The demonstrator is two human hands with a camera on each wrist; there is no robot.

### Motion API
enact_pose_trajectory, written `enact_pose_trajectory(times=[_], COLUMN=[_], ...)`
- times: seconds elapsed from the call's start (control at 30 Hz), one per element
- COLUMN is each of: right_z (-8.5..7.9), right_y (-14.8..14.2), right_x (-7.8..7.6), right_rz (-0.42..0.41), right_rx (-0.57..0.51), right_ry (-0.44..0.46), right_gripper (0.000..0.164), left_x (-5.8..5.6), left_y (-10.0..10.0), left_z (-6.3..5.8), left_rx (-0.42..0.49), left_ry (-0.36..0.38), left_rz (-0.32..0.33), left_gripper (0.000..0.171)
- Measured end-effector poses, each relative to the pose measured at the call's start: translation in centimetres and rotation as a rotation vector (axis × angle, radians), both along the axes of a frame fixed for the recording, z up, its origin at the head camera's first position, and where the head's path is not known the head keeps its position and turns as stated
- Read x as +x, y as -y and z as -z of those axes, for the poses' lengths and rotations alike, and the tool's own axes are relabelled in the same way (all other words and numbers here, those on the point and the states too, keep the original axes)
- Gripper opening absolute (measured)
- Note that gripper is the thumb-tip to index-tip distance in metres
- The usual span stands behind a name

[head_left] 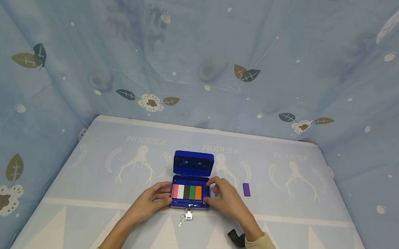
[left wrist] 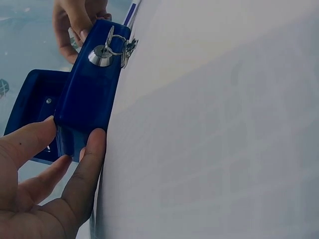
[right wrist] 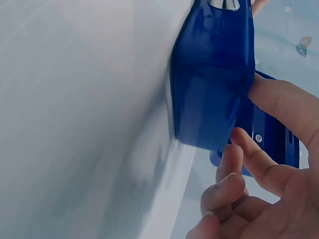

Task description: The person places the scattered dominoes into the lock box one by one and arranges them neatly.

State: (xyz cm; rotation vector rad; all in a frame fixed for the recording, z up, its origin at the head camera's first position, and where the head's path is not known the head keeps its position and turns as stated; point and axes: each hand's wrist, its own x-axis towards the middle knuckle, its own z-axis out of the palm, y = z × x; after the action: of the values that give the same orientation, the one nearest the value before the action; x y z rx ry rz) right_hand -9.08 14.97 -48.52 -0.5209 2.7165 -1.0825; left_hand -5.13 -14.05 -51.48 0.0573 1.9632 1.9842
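Observation:
A blue metal cash box (head_left: 190,205) stands on the table with its lid (head_left: 193,163) raised at the back. Inside lie several coloured blocks in a row, from a pink block (head_left: 175,191) to an orange block (head_left: 198,193). A key with its ring (left wrist: 117,44) sits in the front lock (left wrist: 100,56). My left hand (head_left: 152,199) holds the box's left end, thumb at the rim and fingers along the side. At the right end, my right hand (head_left: 225,196) grips the rim, thumb near the front and index finger toward the back, its other fingers curled.
A purple block (head_left: 246,189) lies on the patterned tablecloth (head_left: 283,206), right of my right hand. A second key (head_left: 181,219) hangs before the box. Black wrist gear (head_left: 236,238) shows by the right sleeve. Blue printed curtains (head_left: 189,63) stand behind and at both sides.

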Motion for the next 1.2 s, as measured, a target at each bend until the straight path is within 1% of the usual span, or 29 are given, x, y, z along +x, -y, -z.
enact_pose_trajectory(times=[0.13, 0.33, 0.47, 0.77, 1.0, 1.2], right_z=[-0.1, -0.3, -0.5, -0.4, -0.1, 0.4], right_y=[-0.6, -1.9, -2.8, -5.0, -7.0, -8.8], right_x=[0.1, 0.1, 0.1, 0.3, 0.2, 0.0], right_rz=[0.047, 0.106, 0.126, 0.137, 0.133, 0.125], right_rx=[-0.034, -0.073, -0.087, -0.117, -0.118, -0.121], right_ry=[-0.028, -0.007, -0.018, -0.095, -0.119, -0.129], right_gripper=[0.038, 0.036, 0.036, 0.036, 0.036, 0.037], left_x=[0.0, 0.0, 0.0, 0.1, 0.1, 0.0], left_y=[0.0, 0.0, -0.1, -0.1, -0.1, -0.1], left_z=[-0.1, -0.2, -0.3, -0.4, -0.4, -0.2], left_rx=[0.018, 0.025, 0.019, 0.007, 0.018, 0.004], left_ry=[0.006, 0.013, 0.014, 0.016, 0.009, 0.007], left_rz=[0.002, -0.002, -0.004, -0.009, -0.005, -0.003], left_gripper=[0.060, 0.060, 0.060, 0.059, 0.060, 0.059])
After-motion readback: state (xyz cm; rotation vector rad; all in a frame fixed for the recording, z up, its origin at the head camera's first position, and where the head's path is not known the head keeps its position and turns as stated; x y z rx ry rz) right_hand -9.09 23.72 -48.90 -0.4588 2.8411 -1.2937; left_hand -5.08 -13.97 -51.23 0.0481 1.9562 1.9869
